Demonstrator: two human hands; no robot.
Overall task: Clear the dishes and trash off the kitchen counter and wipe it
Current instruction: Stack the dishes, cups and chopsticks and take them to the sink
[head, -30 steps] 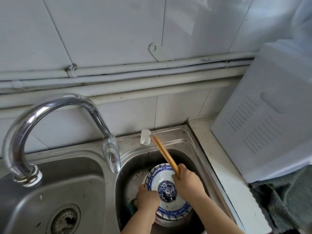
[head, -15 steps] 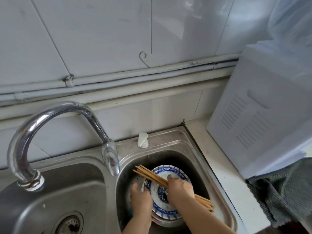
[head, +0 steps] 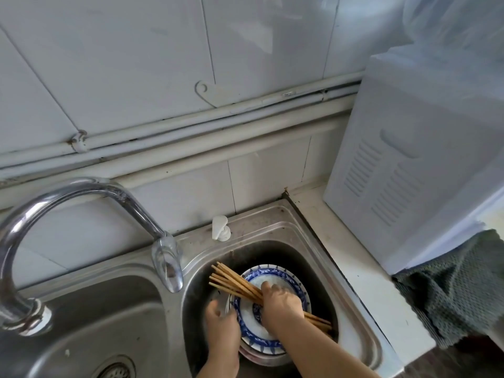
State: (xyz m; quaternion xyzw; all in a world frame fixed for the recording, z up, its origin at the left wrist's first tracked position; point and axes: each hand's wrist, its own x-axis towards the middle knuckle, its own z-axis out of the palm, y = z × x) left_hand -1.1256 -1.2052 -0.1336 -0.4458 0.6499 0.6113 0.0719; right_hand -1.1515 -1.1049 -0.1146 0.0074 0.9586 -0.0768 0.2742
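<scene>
While right hand (head: 282, 302) grips chopsticks (head: 231, 282) | earlier upright, now across plate (head: 287, 278)

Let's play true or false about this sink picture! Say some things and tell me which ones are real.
1. The right hand grips a bundle of chopsticks. True.
2. The plates sit in the left basin. False: the blue-and-white plate lies in the right basin.
3. Water pours from the tap. False: no stream shows under the faucet.
4. A grey cloth lies to the right of that basin. True.
</scene>
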